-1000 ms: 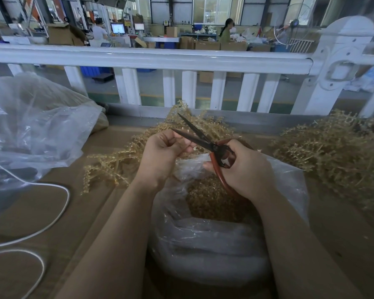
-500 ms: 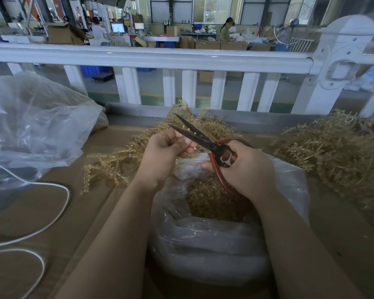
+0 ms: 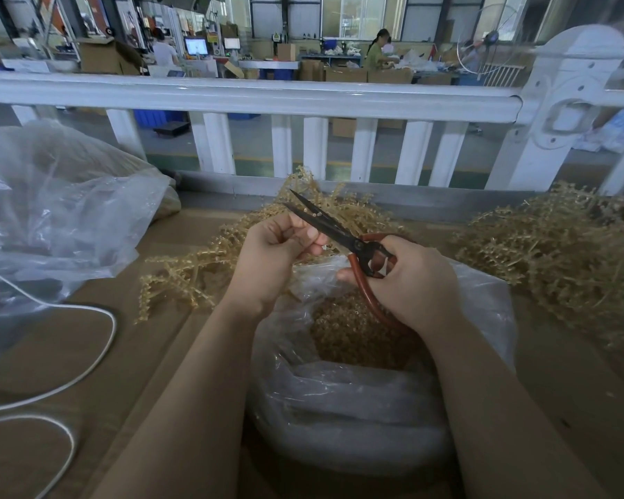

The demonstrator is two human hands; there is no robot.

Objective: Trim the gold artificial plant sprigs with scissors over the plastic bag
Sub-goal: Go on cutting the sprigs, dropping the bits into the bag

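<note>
1. Here, the left hand (image 3: 272,262) is curling its fingers around a gold sprig (image 3: 195,271), pinching the stem near the thumb, while the sprig's branches are trailing off to the left over the brown table (image 3: 69,354).
2. The right hand (image 3: 413,282) is gripping the red-handled scissors (image 3: 339,234), with its fingers wrapping through the handle loops; the dark blades are standing slightly apart and pointing up and left, crossing just above the left hand's fingertips.
3. Both hands are hovering over the open mouth of a clear plastic bag (image 3: 339,408), which is sitting on the table near the person and holding a heap of gold trimmings (image 3: 350,333).
4. A loose pile of gold sprigs (image 3: 555,253) is lying to the right, and more are spreading behind the hands.
5. A second, crumpled plastic bag (image 3: 58,210) is resting at the left, with a white cable (image 3: 87,361) looping beside it.
6. A white railing (image 3: 253,93) is running across behind the table.
</note>
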